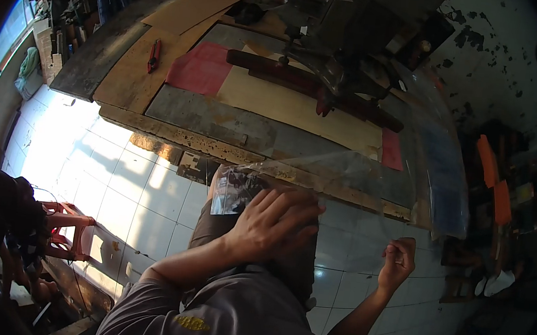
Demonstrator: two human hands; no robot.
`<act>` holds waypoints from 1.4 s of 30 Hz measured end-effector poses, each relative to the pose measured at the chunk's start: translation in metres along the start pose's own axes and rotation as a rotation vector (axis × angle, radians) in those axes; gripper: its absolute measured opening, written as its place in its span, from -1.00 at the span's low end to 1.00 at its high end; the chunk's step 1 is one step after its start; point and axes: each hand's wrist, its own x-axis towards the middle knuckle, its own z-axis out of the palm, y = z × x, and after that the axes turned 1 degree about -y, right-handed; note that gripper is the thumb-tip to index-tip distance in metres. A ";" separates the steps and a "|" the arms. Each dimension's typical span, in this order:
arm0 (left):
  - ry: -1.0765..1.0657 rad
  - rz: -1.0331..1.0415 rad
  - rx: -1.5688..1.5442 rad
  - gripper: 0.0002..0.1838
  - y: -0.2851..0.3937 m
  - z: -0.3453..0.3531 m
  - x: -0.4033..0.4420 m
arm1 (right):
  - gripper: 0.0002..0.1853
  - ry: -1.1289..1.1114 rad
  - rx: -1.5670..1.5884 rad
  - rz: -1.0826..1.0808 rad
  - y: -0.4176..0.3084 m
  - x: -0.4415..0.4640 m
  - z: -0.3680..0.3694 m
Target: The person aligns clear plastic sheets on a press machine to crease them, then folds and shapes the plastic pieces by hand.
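Observation:
A sheet of clear plastic (233,193) lies over my lap and stretches up to the right across the table's front edge. My left hand (276,220) rests on the plastic above my thigh, palm down, its fingers extended and slightly apart. Off to the right, my right hand (399,254) is raised over the floor with its fingers curled in; it seems to pinch the plastic's edge, but the contact is too faint to make out. On the worktable (189,113), a cream sheet (256,95) lies over red material (200,68), beneath a dark machine bar (290,76).
A red cutter (154,55) and brown cardboard (183,12) lie on the table's left part. Clear and blue plastic (447,191) hangs at the right end. A red stool (72,229) stands on the tiled floor at left. Orange objects (489,163) are at far right.

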 end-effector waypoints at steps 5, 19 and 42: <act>-0.175 0.006 -0.200 -0.49 0.023 0.005 -0.021 | -0.92 0.005 -0.005 -0.025 -0.008 -0.001 0.004; -0.148 -0.768 -0.785 -0.68 -0.003 -0.023 -0.003 | -0.56 -0.656 0.217 0.061 -0.070 -0.036 0.040; 0.002 -0.536 -0.765 -0.67 -0.016 -0.067 0.008 | -0.28 -0.747 0.687 0.703 0.000 -0.065 0.052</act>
